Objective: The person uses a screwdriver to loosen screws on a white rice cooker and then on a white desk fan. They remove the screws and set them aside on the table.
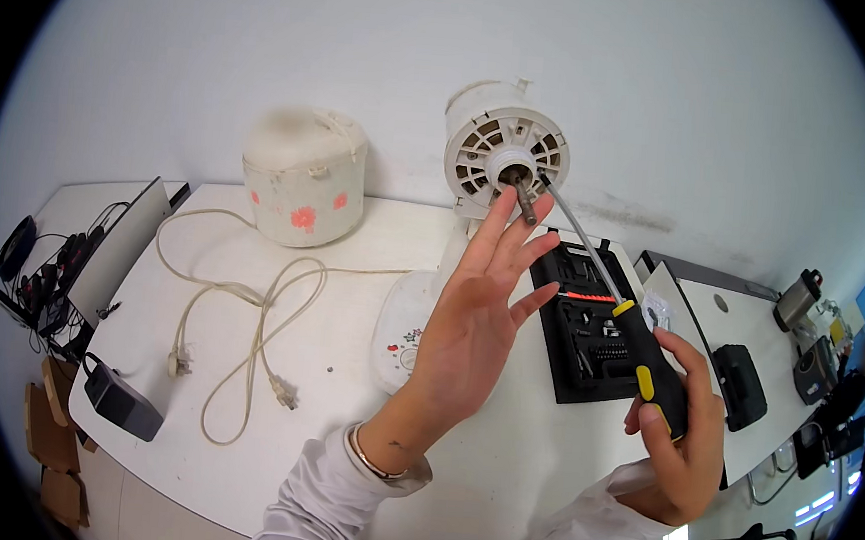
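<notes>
My right hand (691, 439) is wrapped around the black and yellow handle of a long screwdriver (638, 340). The screwdriver's shaft slants up and left, its tip meeting the slotted front of a white fan motor housing (474, 112), right of the hub. A metal motor shaft (525, 204) sticks out from the hub's centre. My left hand (473, 338) is raised below it, palm showing and fingers spread; the fingertips are beside the shaft, and I cannot tell whether they touch it. The left hand partly hides the fan's white flowered base (394, 313) and stand.
A black tool case (570, 380) with bits lies open behind the screwdriver. At the left stands a white rice cooker (303, 186) with pink flowers. Pale power cords (265, 303) loop across the white table (307, 492). A black adapter-like box (123, 399) sits near the left edge.
</notes>
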Available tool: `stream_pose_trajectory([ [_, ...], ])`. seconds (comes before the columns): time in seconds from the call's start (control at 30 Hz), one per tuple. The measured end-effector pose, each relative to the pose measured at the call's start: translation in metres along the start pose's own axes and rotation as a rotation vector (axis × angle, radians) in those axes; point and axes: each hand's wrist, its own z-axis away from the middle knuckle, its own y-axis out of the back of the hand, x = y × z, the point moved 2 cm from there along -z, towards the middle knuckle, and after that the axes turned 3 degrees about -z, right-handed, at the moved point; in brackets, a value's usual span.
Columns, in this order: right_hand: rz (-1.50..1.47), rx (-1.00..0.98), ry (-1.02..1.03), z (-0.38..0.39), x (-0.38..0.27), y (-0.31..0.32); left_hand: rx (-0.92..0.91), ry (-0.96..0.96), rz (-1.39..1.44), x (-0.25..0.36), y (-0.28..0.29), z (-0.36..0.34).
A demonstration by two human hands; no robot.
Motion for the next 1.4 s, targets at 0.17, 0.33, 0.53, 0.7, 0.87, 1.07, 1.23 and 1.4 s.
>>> stream_pose_trajectory([
  [0.17, -0.077, -0.011, -0.057, -0.004, 0.006, 0.004, 0.027, 0.006, -0.092, 0.002, -0.002, 0.001],
  [0.33, -0.164, 0.002, -0.046, -0.005, 0.006, 0.006, 0.010, -0.010, -0.101, 0.001, -0.004, 0.000],
  [0.53, -0.280, 0.006, -0.074, -0.011, 0.015, -0.002, 0.040, -0.002, -0.135, 0.003, 0.003, 0.004],
  [0.7, -0.331, -0.013, -0.050, -0.010, 0.028, 0.009, 0.017, -0.004, -0.109, 0.001, -0.002, 0.001],
  [0.87, -0.455, -0.023, -0.017, -0.016, 0.048, 0.006, 0.034, -0.005, -0.134, 0.002, 0.000, 0.003],
  [1.07, -0.436, -0.046, -0.002, -0.018, 0.051, 0.009, 0.044, -0.013, -0.144, 0.001, 0.000, 0.002],
  [1.23, -0.429, -0.033, 0.007, -0.017, 0.049, 0.008, 0.039, -0.018, -0.140, 0.001, 0.001, 0.003],
  [1.4, -0.463, -0.052, 0.002, -0.015, 0.045, 0.012, 0.028, -0.030, -0.141, -0.002, 0.001, 0.002],
])
